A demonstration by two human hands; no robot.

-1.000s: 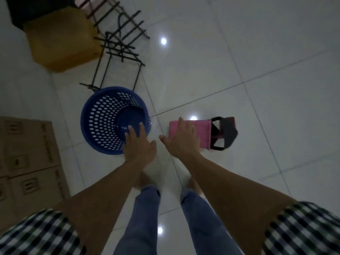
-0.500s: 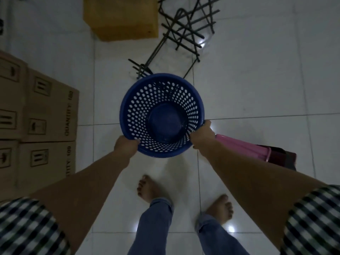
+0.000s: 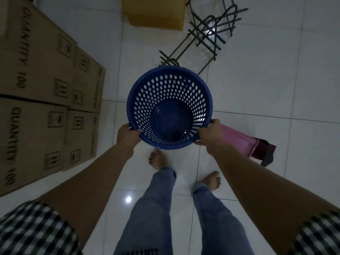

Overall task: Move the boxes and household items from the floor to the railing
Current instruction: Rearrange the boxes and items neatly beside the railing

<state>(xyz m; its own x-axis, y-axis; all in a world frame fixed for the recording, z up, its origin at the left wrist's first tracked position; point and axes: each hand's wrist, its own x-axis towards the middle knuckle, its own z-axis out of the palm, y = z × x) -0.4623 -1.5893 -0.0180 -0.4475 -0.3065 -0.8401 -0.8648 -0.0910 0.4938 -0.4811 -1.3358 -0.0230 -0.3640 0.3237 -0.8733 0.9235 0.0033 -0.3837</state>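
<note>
blue perforated basket [image 3: 170, 107], held above the white tiled floor [image 3: 276, 92] in front of the person's legs, mouth up and, as far as can be seen, empty. left hand [image 3: 127, 136] is clamped on the near-left rim, thumb inside and other fingers outside; right hand [image 3: 209, 132] is clamped on the near-right rim in the same way. both grips sit on the near half of the rim, so the far side hangs unsupported.

step in hand, by judgement: carrying the basket toward the railing, which is not in view. to do it well, keep the rim level and both grips firm, since the thin plastic lip may flex; hold the basket close to the body, and look past it at the floor, because it hides the tiles directly ahead.

surroundings: stacked cardboard boxes [image 3: 42, 100] stand along the left edge of the floor, near the left forearm. a yellow box [image 3: 156, 12] rests at the far edge, top centre. a black metal rack [image 3: 206, 37] lies tipped over on the floor just beyond the basket, its thin legs reaching toward it; this is the likeliest thing to trip on or snag. a pink box-like item [image 3: 237, 140] with a dark end lies on the floor just beside the right forearm, close to the bare right foot [image 3: 211, 180]. the glossy tiles may be slippery underfoot.
</note>
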